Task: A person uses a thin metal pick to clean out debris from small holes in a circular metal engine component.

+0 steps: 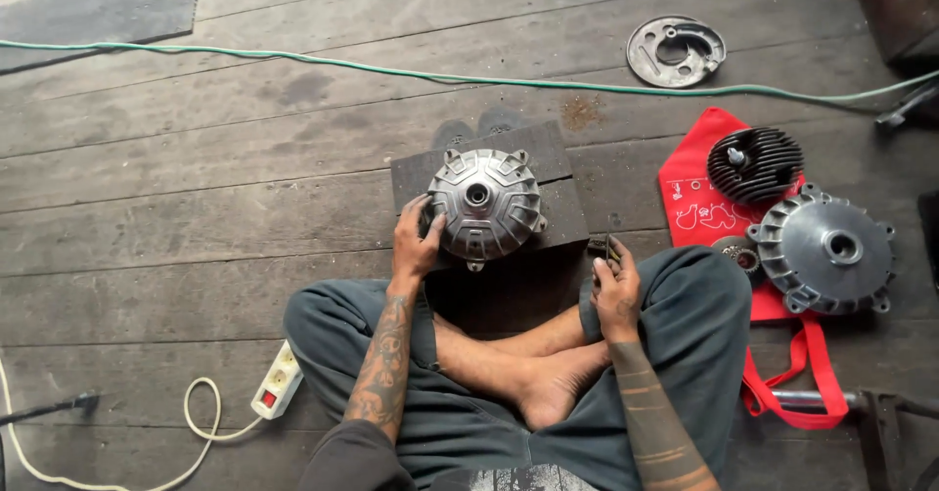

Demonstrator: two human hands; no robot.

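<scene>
Our left hand (416,242) steadies the round silver ribbed metal hub (484,204) on its dark wooden block (562,183), fingers spread against its side; our right hand (616,290) pinches a small dark tool (611,250).

To the right of the dark square block (489,173) in front of you lies a red cloth bag (696,198), flat on the floor, its strap looping back toward your knee. A small white printed label of drawings and marks (706,214) sits on its upper face. You see no other packages, signs or screens around that block.
</scene>
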